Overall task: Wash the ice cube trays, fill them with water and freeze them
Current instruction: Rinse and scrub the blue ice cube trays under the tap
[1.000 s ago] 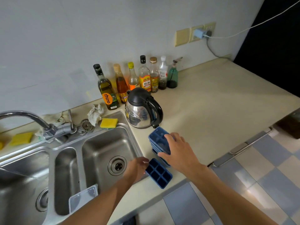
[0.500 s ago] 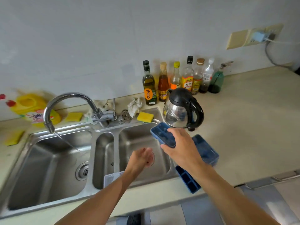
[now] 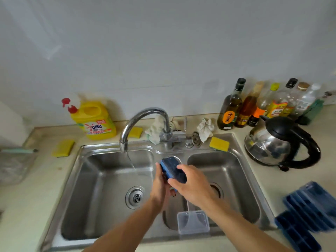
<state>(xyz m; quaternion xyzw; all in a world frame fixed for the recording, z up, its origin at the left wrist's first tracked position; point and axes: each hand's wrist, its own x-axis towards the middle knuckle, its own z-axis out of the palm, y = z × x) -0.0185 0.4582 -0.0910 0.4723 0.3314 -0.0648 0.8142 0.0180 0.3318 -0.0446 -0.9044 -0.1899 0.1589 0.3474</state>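
Both hands hold one blue ice cube tray (image 3: 171, 166) over the divider of the steel sink (image 3: 116, 180), just right of the water stream. My right hand (image 3: 192, 184) grips the tray from above and the right. My left hand (image 3: 161, 186) grips it from below and the left. The tap (image 3: 143, 115) runs a thin stream into the left basin. More blue ice cube trays (image 3: 309, 211) lie stacked on the counter at the right, blurred.
A clear plastic box (image 3: 193, 222) stands in the narrow middle basin. A kettle (image 3: 280, 144) and several bottles (image 3: 254, 106) stand at the back right. A yellow detergent jug (image 3: 94, 120), yellow sponges (image 3: 219, 143) and rags (image 3: 205, 128) lie behind the sink.
My right hand carried a tray from the counter stack leftwards over the sink, and my left hand took hold of it too. The view swung left.
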